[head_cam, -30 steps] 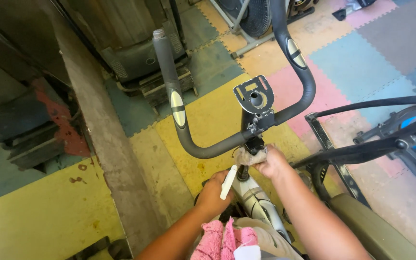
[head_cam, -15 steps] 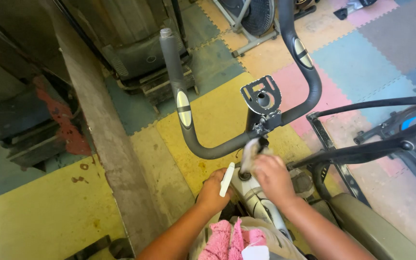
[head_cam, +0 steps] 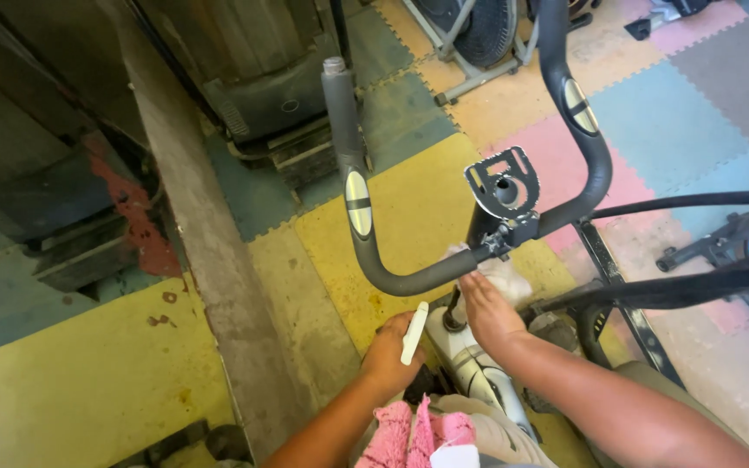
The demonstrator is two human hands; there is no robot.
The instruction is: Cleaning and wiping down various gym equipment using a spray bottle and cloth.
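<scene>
Hands: left (head_cam: 389, 347) grips white plastic strip (head_cam: 413, 333), right (head_cam: 489, 310) (fingers flat) presses crumpled cloth (head_cam: 498, 270).

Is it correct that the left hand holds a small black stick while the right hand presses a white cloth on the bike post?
Not quite: in the head view the stick in the left hand is white, not black. The right hand does press a white cloth on the bike post.

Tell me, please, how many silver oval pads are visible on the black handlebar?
2. One silver pad is on the handlebar's left arm, the other silver pad on its right arm; more may be hidden.
</scene>
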